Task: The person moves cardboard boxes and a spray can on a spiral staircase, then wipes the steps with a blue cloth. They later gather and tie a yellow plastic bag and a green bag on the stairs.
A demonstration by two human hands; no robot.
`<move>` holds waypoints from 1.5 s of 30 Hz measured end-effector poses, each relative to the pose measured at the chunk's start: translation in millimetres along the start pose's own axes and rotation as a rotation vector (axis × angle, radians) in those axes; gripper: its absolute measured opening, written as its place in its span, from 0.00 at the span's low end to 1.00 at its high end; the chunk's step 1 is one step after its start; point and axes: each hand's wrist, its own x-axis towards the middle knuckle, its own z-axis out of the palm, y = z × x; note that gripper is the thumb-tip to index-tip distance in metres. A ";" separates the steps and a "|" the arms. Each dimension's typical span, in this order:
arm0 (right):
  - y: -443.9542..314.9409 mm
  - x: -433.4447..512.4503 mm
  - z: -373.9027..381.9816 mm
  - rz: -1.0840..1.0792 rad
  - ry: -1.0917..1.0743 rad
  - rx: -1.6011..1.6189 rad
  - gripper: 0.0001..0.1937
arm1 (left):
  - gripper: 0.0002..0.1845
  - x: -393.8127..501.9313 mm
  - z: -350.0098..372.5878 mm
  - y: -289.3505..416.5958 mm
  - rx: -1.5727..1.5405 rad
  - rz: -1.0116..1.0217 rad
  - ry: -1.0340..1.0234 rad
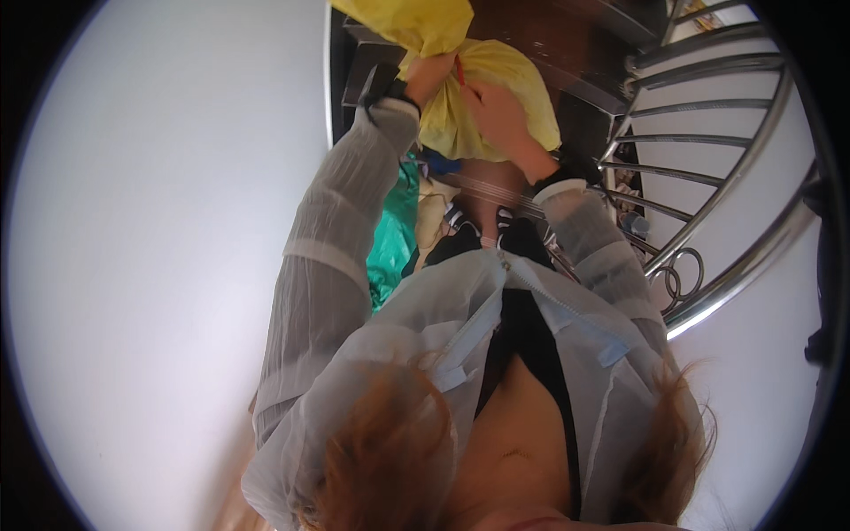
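Observation:
A yellow plastic bag hangs before me over the dark stairs, its body full and rounded. My left hand is closed around its gathered neck. Above that fist the loose yellow top spreads toward the upper edge of the view. A narrow red strip lies against the neck, between my hands. My right hand pinches the lower end of this strip, with its fingers against the bag. The far side of the neck is hidden.
Dark stair steps rise ahead. A curved metal railing runs along the right, a white wall along the left. Green plastic sheeting or a bag lies by my left leg. Striped footwear shows below the yellow bag.

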 end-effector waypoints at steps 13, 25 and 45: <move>-74.1 1.3 -83.5 -0.066 0.173 0.016 0.16 | 0.29 9.4 -30.1 126.4 -0.003 0.249 0.248; -102.3 24.7 -112.6 -0.170 -0.003 -0.119 0.17 | 0.29 -8.9 -54.4 142.2 0.288 0.138 0.283; 138.4 289.8 -81.3 0.074 -0.196 -0.249 0.22 | 0.21 242.3 90.3 13.8 -0.331 0.059 0.122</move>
